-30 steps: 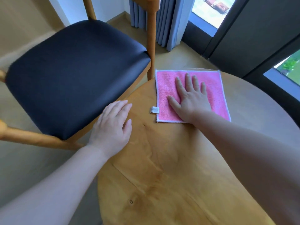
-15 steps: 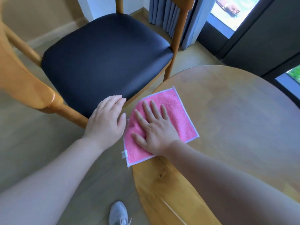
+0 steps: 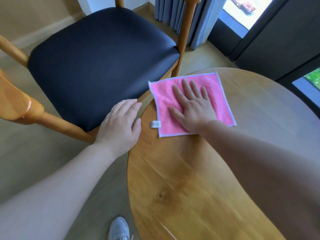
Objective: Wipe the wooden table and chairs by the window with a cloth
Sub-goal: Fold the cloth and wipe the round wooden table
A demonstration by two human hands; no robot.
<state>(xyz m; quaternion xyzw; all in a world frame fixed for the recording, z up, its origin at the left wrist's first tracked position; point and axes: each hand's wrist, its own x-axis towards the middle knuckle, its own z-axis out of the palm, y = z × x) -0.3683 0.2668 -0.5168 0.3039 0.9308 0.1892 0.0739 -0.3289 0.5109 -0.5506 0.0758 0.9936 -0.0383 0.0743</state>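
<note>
A pink cloth [image 3: 162, 94] with a white hem and a small white tag lies flat on the round wooden table [image 3: 190, 170], near its far left edge. My right hand [image 3: 194, 106] presses on the cloth with straight, spread fingers. My left hand [image 3: 121, 125] rests with straight fingers at the table's left edge, just beside the cloth and apart from it. A wooden chair with a dark padded seat [image 3: 97, 63] stands to the left of the table, its seat corner close to my left hand.
Blue curtains [image 3: 181, 16] hang behind the chair beside a dark-framed window [image 3: 259, 32]. A wooden armrest [image 3: 15, 103] juts out at the left. A grey shoe [image 3: 119, 228] shows on the wooden floor below the table edge.
My right hand has slid the cloth away from the table's left rim, farther onto the tabletop and toward the window. My left hand stays at the table's edge.
</note>
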